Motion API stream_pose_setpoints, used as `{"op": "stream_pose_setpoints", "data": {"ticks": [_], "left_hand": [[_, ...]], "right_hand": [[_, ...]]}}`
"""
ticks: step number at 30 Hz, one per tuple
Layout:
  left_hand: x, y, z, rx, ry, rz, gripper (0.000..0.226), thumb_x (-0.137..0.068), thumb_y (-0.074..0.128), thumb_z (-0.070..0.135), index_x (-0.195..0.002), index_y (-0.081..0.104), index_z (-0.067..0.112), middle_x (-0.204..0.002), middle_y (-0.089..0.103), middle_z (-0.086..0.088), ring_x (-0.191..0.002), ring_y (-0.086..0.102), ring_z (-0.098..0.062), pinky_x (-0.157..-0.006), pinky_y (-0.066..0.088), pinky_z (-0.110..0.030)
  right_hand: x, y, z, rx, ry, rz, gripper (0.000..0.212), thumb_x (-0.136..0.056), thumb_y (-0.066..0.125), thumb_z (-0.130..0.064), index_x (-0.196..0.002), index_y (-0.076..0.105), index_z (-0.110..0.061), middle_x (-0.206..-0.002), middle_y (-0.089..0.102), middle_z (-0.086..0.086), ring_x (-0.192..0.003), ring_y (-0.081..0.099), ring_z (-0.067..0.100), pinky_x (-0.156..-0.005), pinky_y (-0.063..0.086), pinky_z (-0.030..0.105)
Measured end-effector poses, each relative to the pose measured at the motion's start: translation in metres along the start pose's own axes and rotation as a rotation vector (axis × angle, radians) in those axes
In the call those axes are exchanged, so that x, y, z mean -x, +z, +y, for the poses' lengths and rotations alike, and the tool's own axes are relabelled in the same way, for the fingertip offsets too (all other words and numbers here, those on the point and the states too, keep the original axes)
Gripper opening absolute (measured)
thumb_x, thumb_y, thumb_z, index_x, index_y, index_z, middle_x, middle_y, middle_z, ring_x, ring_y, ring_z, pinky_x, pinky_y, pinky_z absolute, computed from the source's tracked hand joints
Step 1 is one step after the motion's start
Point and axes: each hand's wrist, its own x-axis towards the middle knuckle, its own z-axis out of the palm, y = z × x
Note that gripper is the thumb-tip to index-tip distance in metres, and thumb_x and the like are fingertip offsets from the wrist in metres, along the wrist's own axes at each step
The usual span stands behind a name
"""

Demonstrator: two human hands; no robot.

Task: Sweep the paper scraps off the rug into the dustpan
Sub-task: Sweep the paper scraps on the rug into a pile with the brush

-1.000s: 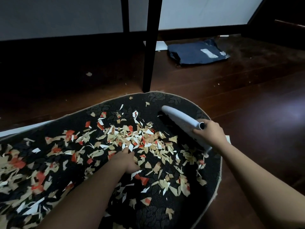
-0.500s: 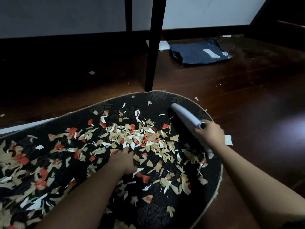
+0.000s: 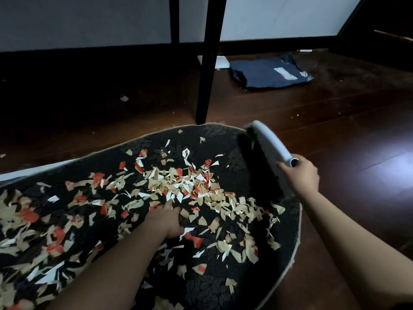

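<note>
A dark oval rug with a pale bound edge (image 3: pixel 297 222) lies on a dark brown wooden plank floor (image 3: pixel 348 121). Torn paper scraps in tan, white and red (image 3: pixel 192 186) cover most of the rug, thickest in a band across its middle; a few stray bits lie on the floor beyond the far edge.

The right hand (image 3: pixel 300 174) is wrapped around the handle of a white plastic hand brush with black bristles (image 3: pixel 266 151). The brush sits at the rug's right far edge, its bristles facing the scraps and meeting the pile at their near end.

The left hand (image 3: pixel 166 217) rests palm down on the rug among the scraps, fingers extended and holding nothing.

No dustpan can be made out in the head view.

A black furniture leg (image 3: pixel 209 70) stands upright just beyond the rug's far edge. A dark blue plastic mailing bag with a white label (image 3: pixel 271 72) lies flat on the floor, well apart from the rug.
</note>
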Motion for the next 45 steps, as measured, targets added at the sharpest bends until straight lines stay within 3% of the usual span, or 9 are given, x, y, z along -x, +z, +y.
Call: {"op": "stream_pose_setpoints", "data": {"ticks": [9,15,20,25,28,33,36,40,45], "left_hand": [[-0.006,-0.002,0.009,0.017,-0.035,0.001,0.072,-0.09,0.051,0.051,-0.149,0.025,0.018,-0.158,0.009,-0.008,-0.141,0.027,-0.031,-0.107,0.037,-0.04],[-0.008,-0.004,0.01,0.016,-0.038,-0.01,0.074,-0.087,0.053,0.053,-0.146,0.027,0.018,-0.156,0.014,-0.008,-0.138,0.032,-0.03,-0.104,0.039,-0.039],[-0.009,-0.005,0.011,0.017,-0.051,-0.02,0.076,-0.086,0.053,0.056,-0.146,0.027,0.018,-0.155,0.015,-0.007,-0.137,0.034,-0.03,-0.103,0.041,-0.039],[-0.009,-0.006,0.011,0.018,-0.053,-0.021,0.074,-0.085,0.052,0.057,-0.145,0.029,0.019,-0.152,0.018,-0.007,-0.133,0.039,-0.029,-0.098,0.045,-0.036],[-0.009,-0.008,0.012,0.027,-0.047,-0.022,0.074,-0.086,0.052,0.056,-0.145,0.029,0.019,-0.153,0.018,-0.006,-0.134,0.038,-0.029,-0.098,0.044,-0.036],[-0.009,-0.009,0.012,0.023,-0.047,-0.021,0.074,-0.086,0.052,0.055,-0.146,0.028,0.018,-0.153,0.018,-0.007,-0.134,0.038,-0.029,-0.099,0.043,-0.037],[-0.008,-0.009,0.012,0.021,-0.043,-0.024,0.074,-0.087,0.052,0.055,-0.147,0.028,0.018,-0.154,0.017,-0.007,-0.135,0.037,-0.03,-0.101,0.043,-0.038],[-0.009,-0.009,0.01,0.019,-0.045,-0.029,0.075,-0.087,0.051,0.055,-0.148,0.026,0.018,-0.156,0.015,-0.007,-0.137,0.035,-0.03,-0.104,0.042,-0.039],[-0.008,-0.009,0.009,-0.011,-0.032,-0.034,0.073,-0.09,0.047,0.056,-0.15,0.027,0.019,-0.159,0.011,-0.007,-0.14,0.031,-0.031,-0.107,0.039,-0.039]], "right_hand": [[-0.028,-0.014,0.018,0.045,0.234,0.14,0.03,-0.081,0.06,-0.036,-0.104,0.064,-0.016,-0.102,0.066,0.017,-0.093,0.061,0.039,-0.077,0.047,0.037],[-0.029,-0.007,0.022,0.093,0.298,0.042,0.036,-0.083,0.062,-0.034,-0.114,0.064,-0.017,-0.11,0.065,0.018,-0.098,0.061,0.038,-0.075,0.045,0.033],[-0.015,0.002,0.008,0.151,0.024,-0.145,0.017,-0.081,0.065,-0.033,-0.089,0.065,-0.018,-0.093,0.068,0.015,-0.082,0.06,0.031,-0.064,0.039,0.029],[0.003,-0.007,0.009,0.173,-0.243,-0.269,0.027,-0.083,0.069,-0.036,-0.108,0.067,-0.027,-0.084,0.067,0.001,-0.075,0.06,0.02,-0.054,0.04,0.027],[0.002,-0.009,0.015,0.115,-0.214,-0.147,0.025,-0.082,0.069,-0.037,-0.105,0.068,-0.027,-0.083,0.068,0.003,-0.077,0.061,0.022,-0.056,0.038,0.028],[-0.015,-0.006,0.019,0.121,0.037,0.054,0.033,-0.081,0.063,-0.04,-0.109,0.065,-0.021,-0.098,0.068,0.012,-0.093,0.062,0.035,-0.069,0.041,0.031],[-0.016,0.003,0.017,0.16,0.07,-0.002,0.03,-0.082,0.062,-0.039,-0.105,0.065,-0.02,-0.098,0.067,0.013,-0.093,0.062,0.035,-0.07,0.043,0.032],[0.005,0.02,0.005,0.243,-0.161,-0.168,0.029,-0.082,0.064,-0.035,-0.108,0.067,-0.023,-0.092,0.07,0.01,-0.085,0.065,0.03,-0.063,0.043,0.028],[0.026,0.013,-0.007,0.175,-0.342,-0.327,0.032,-0.082,0.069,-0.039,-0.112,0.066,-0.027,-0.096,0.072,0.003,-0.091,0.065,0.022,-0.064,0.039,0.027]]}}
